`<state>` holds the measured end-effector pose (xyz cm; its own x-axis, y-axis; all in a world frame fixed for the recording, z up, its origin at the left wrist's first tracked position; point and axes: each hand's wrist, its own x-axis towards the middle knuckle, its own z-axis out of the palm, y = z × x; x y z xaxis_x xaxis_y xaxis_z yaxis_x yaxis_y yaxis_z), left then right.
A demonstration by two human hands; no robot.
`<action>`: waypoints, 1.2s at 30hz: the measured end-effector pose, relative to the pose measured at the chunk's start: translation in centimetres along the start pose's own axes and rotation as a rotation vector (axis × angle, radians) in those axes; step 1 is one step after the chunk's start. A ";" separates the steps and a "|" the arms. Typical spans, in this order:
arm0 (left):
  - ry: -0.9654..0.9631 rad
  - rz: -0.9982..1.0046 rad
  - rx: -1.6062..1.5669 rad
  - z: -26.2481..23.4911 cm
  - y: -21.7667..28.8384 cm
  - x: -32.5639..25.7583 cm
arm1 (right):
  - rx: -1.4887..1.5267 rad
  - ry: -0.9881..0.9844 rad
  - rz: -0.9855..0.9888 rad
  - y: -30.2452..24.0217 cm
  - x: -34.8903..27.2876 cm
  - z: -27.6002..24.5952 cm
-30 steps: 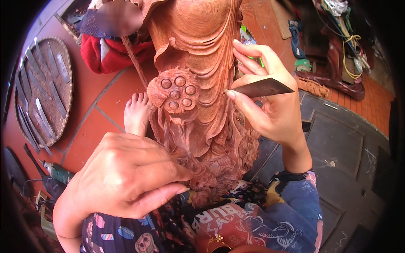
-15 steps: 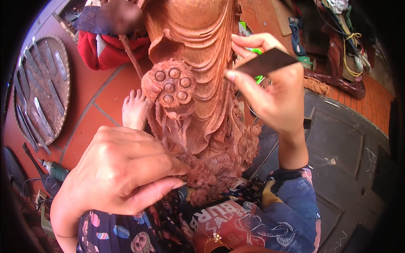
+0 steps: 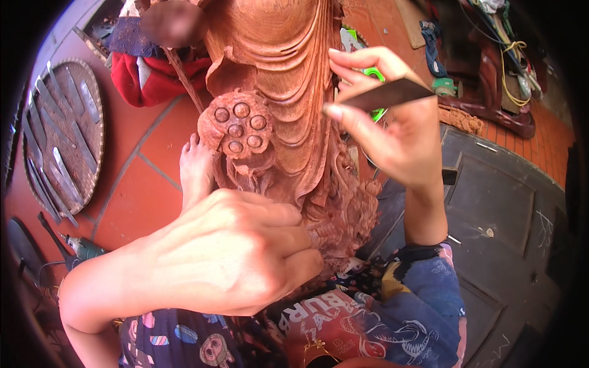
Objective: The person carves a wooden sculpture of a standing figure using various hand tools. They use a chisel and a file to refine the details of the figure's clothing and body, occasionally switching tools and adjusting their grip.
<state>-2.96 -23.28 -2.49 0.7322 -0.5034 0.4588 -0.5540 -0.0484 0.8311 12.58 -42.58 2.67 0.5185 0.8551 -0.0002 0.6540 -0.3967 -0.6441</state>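
Note:
A tall reddish-brown wood carving [image 3: 288, 80] with flowing folds stands between my arms. A round carved seed pod [image 3: 239, 124] projects from its left side. My left hand [image 3: 245, 251] is closed, fingers curled down over the carving's lower part; whatever they grip is hidden beneath them. At the carving's right edge my right hand [image 3: 392, 116] is closed in a pinch on a dark flat sheet [image 3: 386, 96], which slants between thumb and fingers. The sheet's kind is unclear.
A round woven tray [image 3: 98, 141] with several flat metal blades [image 3: 83, 144] lies at the left. Below it is a green power tool [image 3: 83, 246]. A bare foot [image 3: 195, 168] rests beside the carving. Red cloth [image 3: 147, 76] lies behind; a dark panel [image 3: 491, 202] fills the right.
My left hand has moved right and turned, now covering more of the carving's lower part. My right hand keeps its pinch with little movement. The carving appears slightly further left in view.

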 end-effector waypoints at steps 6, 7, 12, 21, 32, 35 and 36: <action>0.024 -0.054 -0.054 -0.1 0.2 -0.4 | -0.098 0.028 0.082 -0.4 0.7 -0.3; 0.023 -0.051 -0.053 0.0 0.1 -0.4 | -0.163 0.026 -0.037 0.2 1.0 -0.7; 0.052 -0.069 -0.087 0.2 0.1 -0.6 | -0.125 -0.006 -0.086 0.3 0.2 -0.4; 0.021 -0.096 -0.081 -0.2 0.3 -0.6 | -0.152 0.030 -0.078 -0.2 0.8 -0.1; 0.031 -0.080 -0.071 -0.1 0.1 -0.6 | -0.221 0.040 -0.037 -0.7 0.9 -0.2; 0.046 -0.070 -0.069 0.1 0.0 -0.6 | -0.347 0.043 -0.045 -0.9 1.4 -0.6; 0.049 -0.068 -0.062 0.2 0.1 -0.6 | -0.352 0.054 -0.039 -0.8 1.5 -0.5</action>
<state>-3.50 -23.14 -2.74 0.7869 -0.4577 0.4139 -0.4775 -0.0269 0.8782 13.07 -41.15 3.52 0.5120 0.8565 0.0656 0.8186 -0.4634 -0.3394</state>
